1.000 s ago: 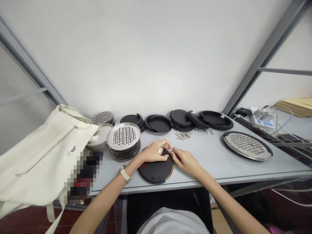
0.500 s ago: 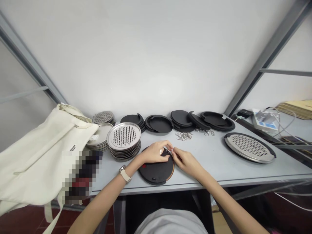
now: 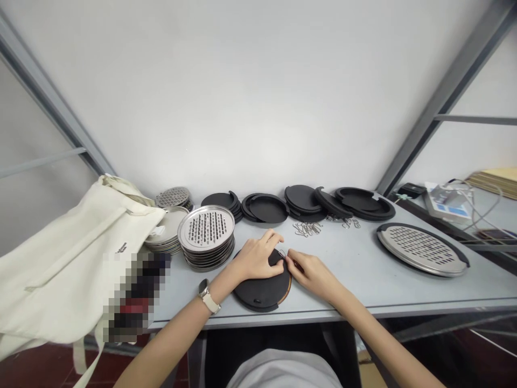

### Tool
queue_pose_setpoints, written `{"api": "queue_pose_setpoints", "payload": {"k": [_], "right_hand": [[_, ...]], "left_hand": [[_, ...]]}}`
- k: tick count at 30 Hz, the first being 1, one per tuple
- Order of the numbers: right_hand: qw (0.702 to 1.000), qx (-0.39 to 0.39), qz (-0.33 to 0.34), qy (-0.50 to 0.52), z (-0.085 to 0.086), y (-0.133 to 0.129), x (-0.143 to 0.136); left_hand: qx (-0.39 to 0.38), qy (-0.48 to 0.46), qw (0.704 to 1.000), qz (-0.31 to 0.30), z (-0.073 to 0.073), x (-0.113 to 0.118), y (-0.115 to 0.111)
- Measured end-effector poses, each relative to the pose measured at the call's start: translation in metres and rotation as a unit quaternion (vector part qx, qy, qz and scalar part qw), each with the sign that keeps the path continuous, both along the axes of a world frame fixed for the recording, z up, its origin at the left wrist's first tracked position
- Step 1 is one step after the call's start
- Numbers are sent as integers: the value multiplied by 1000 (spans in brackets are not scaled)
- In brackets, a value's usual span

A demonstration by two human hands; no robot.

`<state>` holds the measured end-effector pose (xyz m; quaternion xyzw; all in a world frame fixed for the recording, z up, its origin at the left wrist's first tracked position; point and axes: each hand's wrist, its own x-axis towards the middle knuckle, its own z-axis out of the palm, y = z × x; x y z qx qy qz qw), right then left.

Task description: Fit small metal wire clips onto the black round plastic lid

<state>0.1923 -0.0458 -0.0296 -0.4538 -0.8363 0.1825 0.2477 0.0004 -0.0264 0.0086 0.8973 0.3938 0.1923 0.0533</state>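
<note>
A round black disc (image 3: 262,293) lies near the front edge of the table, with a brown rim showing on its right side. Across its upper part rests my left hand (image 3: 255,257), thumb apart from the fingers and fingertips reaching past the far edge. My right hand (image 3: 310,274) is closed in a pinch at the disc's upper right edge. A small metal wire clip (image 3: 281,253) sticks out from its fingertips, between the two hands. Part of the clip is hidden by the fingers. Behind the disc is a loose pile of similar metal clips (image 3: 307,228).
Stacked perforated metal plates (image 3: 205,229) stand left of my hands, beside plain metal plates (image 3: 169,223). Several stacks of black discs (image 3: 302,198) line the wall. A black-rimmed perforated plate (image 3: 424,248) lies at right. A cream bag (image 3: 81,258) covers the table's left end.
My left thumb and fingers have opened wider and drawn back from the clip. The right hand keeps its pinch at the disc's edge. The whole view has shifted slightly.
</note>
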Motion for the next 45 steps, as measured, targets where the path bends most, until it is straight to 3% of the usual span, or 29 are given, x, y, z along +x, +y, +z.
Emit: {"api": "queue_pose_setpoints", "payload": {"k": [4,9,31,45], "right_hand": [[1000,0,2,0,0,-1,0],[1000,2,0,2,-2,0,1],[1000,14,2,-12,-2,2,0],[1000,19,-3,-2,-3,1,1]], "left_hand": [[22,35,999,26,1,1,-1],[24,59,998,15,1,1,0],[19,42,999,-25,0,1,0],[-81,-63,991,-84,-6,-2,6]]}}
